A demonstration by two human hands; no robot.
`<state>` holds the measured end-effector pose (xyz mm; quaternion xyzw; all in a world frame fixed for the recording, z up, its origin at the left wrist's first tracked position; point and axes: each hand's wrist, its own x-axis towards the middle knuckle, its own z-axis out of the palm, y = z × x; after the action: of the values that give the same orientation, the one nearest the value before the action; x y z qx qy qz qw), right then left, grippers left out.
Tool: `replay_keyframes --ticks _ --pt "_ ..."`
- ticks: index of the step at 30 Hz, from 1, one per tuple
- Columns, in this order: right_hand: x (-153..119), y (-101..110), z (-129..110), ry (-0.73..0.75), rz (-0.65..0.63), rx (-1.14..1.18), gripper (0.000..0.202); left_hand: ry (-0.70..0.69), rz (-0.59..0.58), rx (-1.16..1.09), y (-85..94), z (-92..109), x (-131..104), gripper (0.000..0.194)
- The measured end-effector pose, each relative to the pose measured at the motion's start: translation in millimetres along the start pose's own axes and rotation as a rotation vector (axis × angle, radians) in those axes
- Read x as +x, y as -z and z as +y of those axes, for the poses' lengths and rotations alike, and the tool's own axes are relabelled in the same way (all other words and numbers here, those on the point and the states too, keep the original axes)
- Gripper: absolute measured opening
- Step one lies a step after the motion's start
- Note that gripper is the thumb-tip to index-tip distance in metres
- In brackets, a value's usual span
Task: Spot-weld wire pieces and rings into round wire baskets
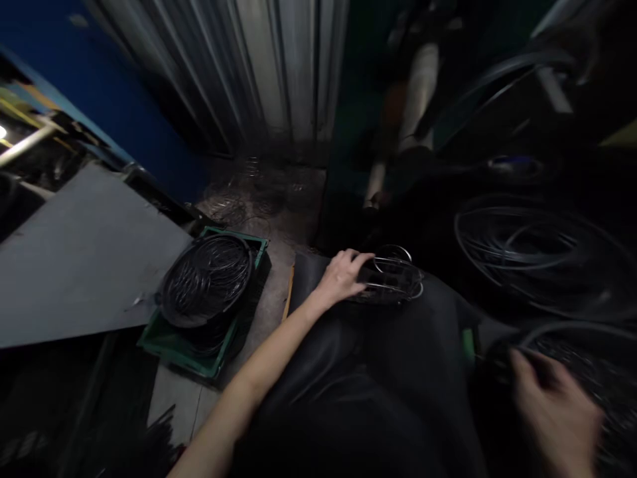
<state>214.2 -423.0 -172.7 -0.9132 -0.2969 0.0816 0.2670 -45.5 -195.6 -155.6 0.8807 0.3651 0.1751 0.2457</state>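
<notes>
My left hand (pixel 343 275) reaches over my lap, its fingers curled round the left end of a bundle of thin metal rings (pixel 391 282). The rings lie on the dark cloth (pixel 398 345) over my legs. At the lower right, my right hand (pixel 557 405) is blurred, beside a round container of small dark parts (pixel 592 362). Its fingers are bent, and a dark shape lies by the fingertips; whether the hand holds it cannot be made out.
A green crate (pixel 186 355) with a round tray of dark rings (pixel 209 279) stands on the left by a grey panel (pixel 89 259). More rings lie on the floor (pixel 279 226). Large wire coils (pixel 522 249) are at the right, machinery behind.
</notes>
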Motion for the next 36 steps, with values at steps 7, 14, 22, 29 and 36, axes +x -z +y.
replay_keyframes --ticks 7,14,22,29,36 --pt "-9.7 -50.9 -15.2 -0.097 -0.227 0.313 0.057 0.051 0.097 -0.098 -14.7 -4.1 -9.0 0.070" --pt "-11.8 -50.3 -5.3 -0.114 -0.286 0.452 0.050 0.107 0.132 -0.247 -19.4 -4.7 -10.1 0.083" --pt "-27.2 -35.4 -58.1 -0.091 -0.203 0.647 0.046 -0.066 -0.025 -0.178 -10.6 -13.8 -17.3 0.082" --pt "-21.6 -43.3 -51.5 0.304 0.002 0.210 0.044 -0.065 0.017 -0.006 -5.5 -12.7 -10.7 0.068" --pt "-17.8 -28.9 -85.4 0.031 -0.131 0.503 0.040 -0.178 0.112 -0.073 18.6 -13.1 -1.1 0.073"
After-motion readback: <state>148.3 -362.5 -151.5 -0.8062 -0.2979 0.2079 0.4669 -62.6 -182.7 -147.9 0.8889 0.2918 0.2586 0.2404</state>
